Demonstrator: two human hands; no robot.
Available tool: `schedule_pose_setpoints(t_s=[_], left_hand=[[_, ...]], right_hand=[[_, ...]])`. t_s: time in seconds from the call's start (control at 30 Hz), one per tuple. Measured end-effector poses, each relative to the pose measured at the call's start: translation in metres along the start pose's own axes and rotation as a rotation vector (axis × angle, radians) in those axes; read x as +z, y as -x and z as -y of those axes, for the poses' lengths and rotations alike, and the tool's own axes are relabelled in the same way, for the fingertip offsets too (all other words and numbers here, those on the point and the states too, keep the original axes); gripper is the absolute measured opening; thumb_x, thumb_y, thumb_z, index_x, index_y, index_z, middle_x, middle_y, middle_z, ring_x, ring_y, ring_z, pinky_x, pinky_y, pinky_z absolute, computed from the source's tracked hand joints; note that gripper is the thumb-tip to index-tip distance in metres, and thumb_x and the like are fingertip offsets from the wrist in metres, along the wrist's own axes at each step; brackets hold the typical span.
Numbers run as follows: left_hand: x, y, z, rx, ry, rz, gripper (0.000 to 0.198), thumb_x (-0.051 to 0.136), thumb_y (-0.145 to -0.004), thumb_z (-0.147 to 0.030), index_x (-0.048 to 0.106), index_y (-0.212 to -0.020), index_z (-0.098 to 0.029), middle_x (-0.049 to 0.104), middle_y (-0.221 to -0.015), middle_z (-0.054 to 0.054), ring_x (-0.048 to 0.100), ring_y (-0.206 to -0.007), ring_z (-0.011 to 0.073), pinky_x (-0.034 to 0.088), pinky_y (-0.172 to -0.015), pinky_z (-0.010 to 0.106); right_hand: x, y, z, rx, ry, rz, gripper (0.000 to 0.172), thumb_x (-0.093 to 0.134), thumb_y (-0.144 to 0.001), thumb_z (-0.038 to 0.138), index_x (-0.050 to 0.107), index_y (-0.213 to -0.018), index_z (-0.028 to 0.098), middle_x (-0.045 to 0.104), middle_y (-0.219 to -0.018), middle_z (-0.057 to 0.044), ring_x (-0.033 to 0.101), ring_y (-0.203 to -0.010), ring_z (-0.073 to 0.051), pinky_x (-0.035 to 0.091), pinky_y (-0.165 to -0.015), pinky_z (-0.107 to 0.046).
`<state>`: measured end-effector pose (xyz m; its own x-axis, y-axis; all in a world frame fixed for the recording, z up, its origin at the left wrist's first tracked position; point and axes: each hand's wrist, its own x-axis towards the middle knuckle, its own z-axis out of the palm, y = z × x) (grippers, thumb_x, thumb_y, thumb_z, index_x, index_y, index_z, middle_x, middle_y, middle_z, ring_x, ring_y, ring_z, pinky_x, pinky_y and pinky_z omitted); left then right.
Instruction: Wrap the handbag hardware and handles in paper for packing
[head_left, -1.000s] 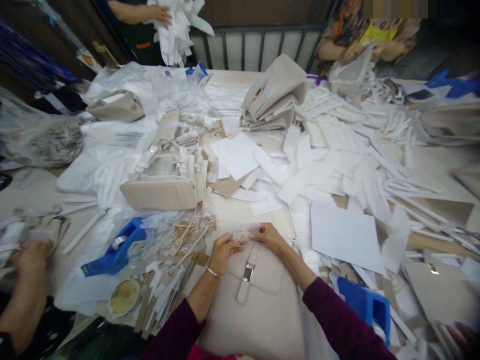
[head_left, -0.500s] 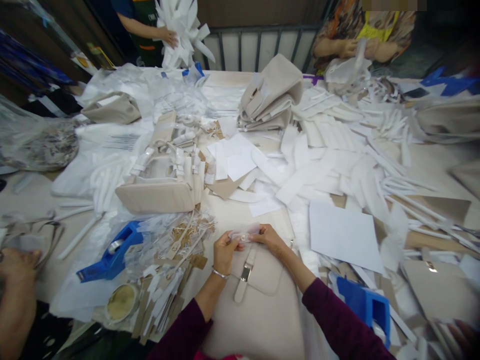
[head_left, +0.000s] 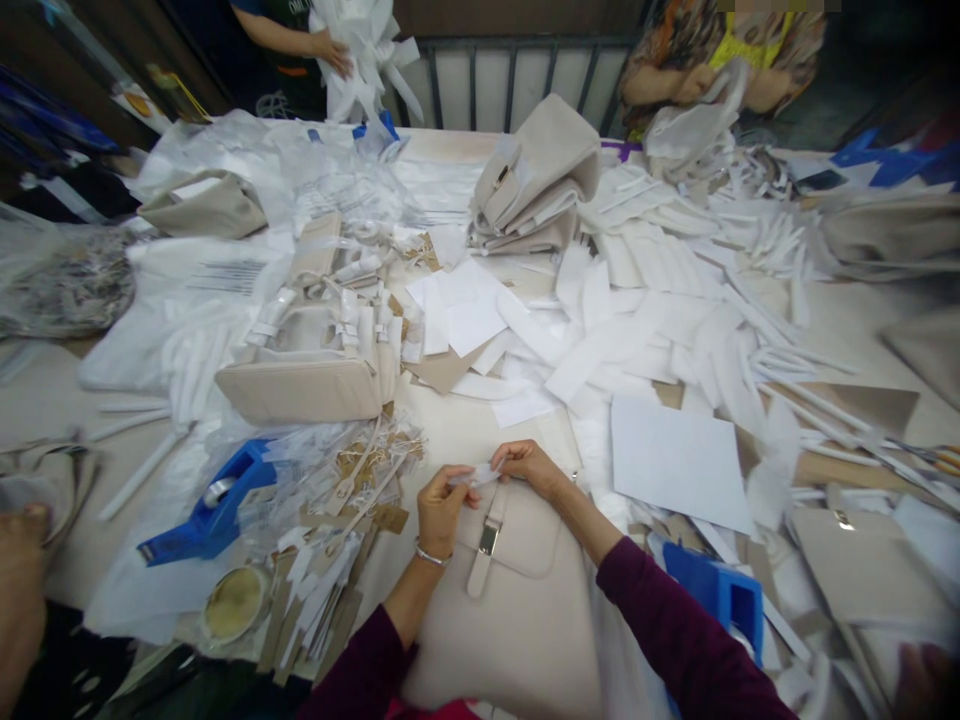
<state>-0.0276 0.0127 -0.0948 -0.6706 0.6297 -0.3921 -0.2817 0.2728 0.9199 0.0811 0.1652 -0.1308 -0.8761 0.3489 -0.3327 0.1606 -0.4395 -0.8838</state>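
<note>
Holding a thin strip (head_left: 475, 475) over the bag (head_left: 517, 620), your left hand (head_left: 439, 508) and right hand (head_left: 526, 466) have fingers closed on its ends. Pull unevenly and it may tear or slip.

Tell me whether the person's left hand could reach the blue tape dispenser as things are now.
Probably yes. The blue tape dispenser lies left of the left hand, with only a low heap of tags between them. But it and the right hand pinch a small white strip.
</note>
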Motion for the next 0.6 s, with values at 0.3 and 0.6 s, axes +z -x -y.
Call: schedule_pose_setpoints(t_s=[0.3, 0.6], left_hand=[[-0.003, 0.008, 0.0, 0.137, -0.039, 0.091, 0.008, 0.059, -0.07, -0.021, 0.064, -0.075, -0.018, 0.06, -0.087, 0.002, 0.057, -0.056, 0.0103, 0.052, -0.051, 0.026], [-0.009, 0.017, 0.0, 0.215, -0.208, 0.151, 0.018, 0.052, -0.072, -0.012, 0.067, -0.078, -0.021, 0.059, -0.094, 0.003, 0.058, -0.061, 0.0114, 0.052, -0.057, 0.027]], right_hand=[[-0.002, 0.0, 0.001, 0.024, -0.05, 0.095, 0.01, 0.064, -0.063, 0.023, 0.06, -0.067, 0.016, 0.059, -0.056, 0.002, 0.051, -0.056, -0.012, 0.038, -0.061, -0.024], [-0.006, 0.002, 0.009, -0.001, -0.025, 0.195, 0.032, 0.055, -0.077, 0.043, 0.061, -0.064, 0.014, 0.061, -0.07, -0.003, 0.054, -0.07, -0.015, 0.041, -0.072, -0.028]])
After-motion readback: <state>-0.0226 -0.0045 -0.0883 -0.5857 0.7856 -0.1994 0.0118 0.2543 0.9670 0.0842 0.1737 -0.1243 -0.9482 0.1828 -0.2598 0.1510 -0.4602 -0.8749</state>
